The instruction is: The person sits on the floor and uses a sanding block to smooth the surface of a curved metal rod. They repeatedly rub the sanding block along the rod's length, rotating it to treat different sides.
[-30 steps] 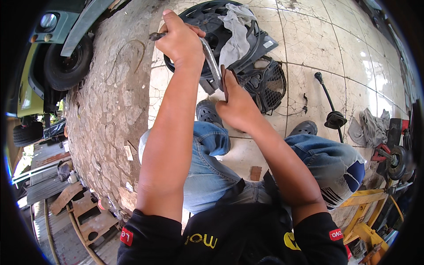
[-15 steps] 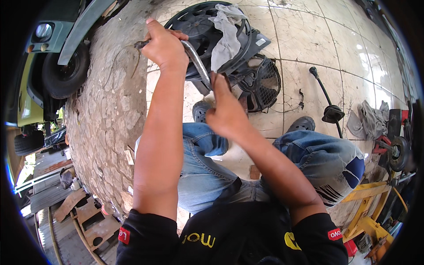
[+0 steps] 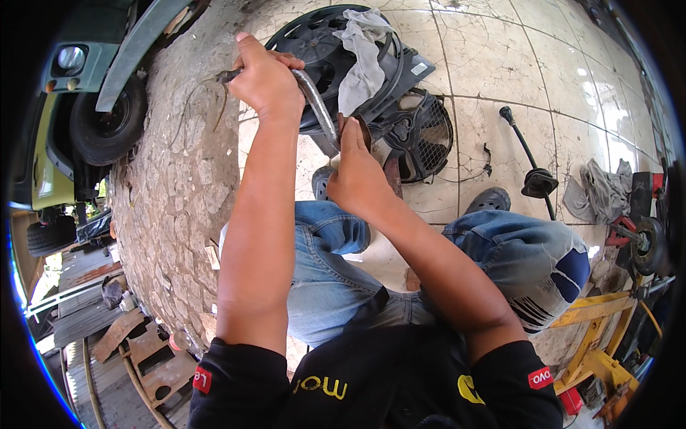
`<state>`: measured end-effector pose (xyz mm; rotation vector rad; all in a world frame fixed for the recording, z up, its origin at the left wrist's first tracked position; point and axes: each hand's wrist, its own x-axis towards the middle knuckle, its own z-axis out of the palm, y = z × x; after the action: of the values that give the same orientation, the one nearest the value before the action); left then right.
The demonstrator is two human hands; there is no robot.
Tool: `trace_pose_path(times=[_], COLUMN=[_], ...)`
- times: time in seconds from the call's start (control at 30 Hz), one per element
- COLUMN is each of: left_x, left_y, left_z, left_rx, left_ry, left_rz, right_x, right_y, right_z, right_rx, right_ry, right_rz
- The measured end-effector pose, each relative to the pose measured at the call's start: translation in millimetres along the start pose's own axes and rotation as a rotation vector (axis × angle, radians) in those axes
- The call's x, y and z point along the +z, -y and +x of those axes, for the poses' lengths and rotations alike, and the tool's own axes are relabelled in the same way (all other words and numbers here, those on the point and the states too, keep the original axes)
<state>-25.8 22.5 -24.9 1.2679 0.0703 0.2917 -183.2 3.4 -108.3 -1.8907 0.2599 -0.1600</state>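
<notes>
My left hand [image 3: 266, 80] is closed around the upper part of a bent, silvery metal bar [image 3: 314, 100], thumb pointing up. A dark end of the bar sticks out to the left of that fist. At the bar's lower end, my right hand [image 3: 357, 171] is closed with its fingertips against the metal. A brown, thin-edged piece [image 3: 366, 133] shows beside these fingers, too covered to name. Behind the bar lies a black round radiator fan [image 3: 314, 44] with a grey rag [image 3: 359, 68] draped over it. A second black fan with a mesh grille [image 3: 434, 136] is just to its right.
A black gear lever with a rubber boot [image 3: 537, 183] lies on the tiled floor at right. Farther right are a grey cloth [image 3: 607, 187], a small wheel [image 3: 648, 245] and a yellow metal frame [image 3: 589, 336]. Rough stone paving and a vehicle's tyre [image 3: 111, 121] are at left.
My right hand has shifted slightly up and left along the bar's lower end; its motion blur is gone. My left hand keeps its hold, almost unmoved.
</notes>
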Motion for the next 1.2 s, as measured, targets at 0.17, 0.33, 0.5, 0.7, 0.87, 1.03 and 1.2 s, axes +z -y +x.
trace_pose_path(times=[0.17,0.33,0.5,0.7,0.87,1.03,1.2], left_x=[-2,-3,-7,-5,-4,-6,-5], left_y=[4,2,1,3,2,-1,1], left_z=[8,1,8,5,-1,1,0], left_rx=[-0.014,-0.008,-0.036,-0.02,-0.038,-0.034,-0.027], left_ry=[-0.029,-0.012,-0.051,-0.001,-0.008,-0.017,0.021], left_rz=[-0.028,-0.011,-0.023,-0.026,0.003,0.002,-0.027], right_x=[3,-6,-11,5,-12,-18,-8], right_y=[18,16,12,16,24,16,4], right_z=[-10,-2,8,1,6,10,11], right_rx=[-0.02,0.023,0.047,-0.152,0.017,0.069,-0.073], right_ry=[0.041,0.036,0.1,-0.097,0.045,0.081,-0.039], right_rz=[-0.002,0.026,0.099,-0.007,0.122,0.164,0.084])
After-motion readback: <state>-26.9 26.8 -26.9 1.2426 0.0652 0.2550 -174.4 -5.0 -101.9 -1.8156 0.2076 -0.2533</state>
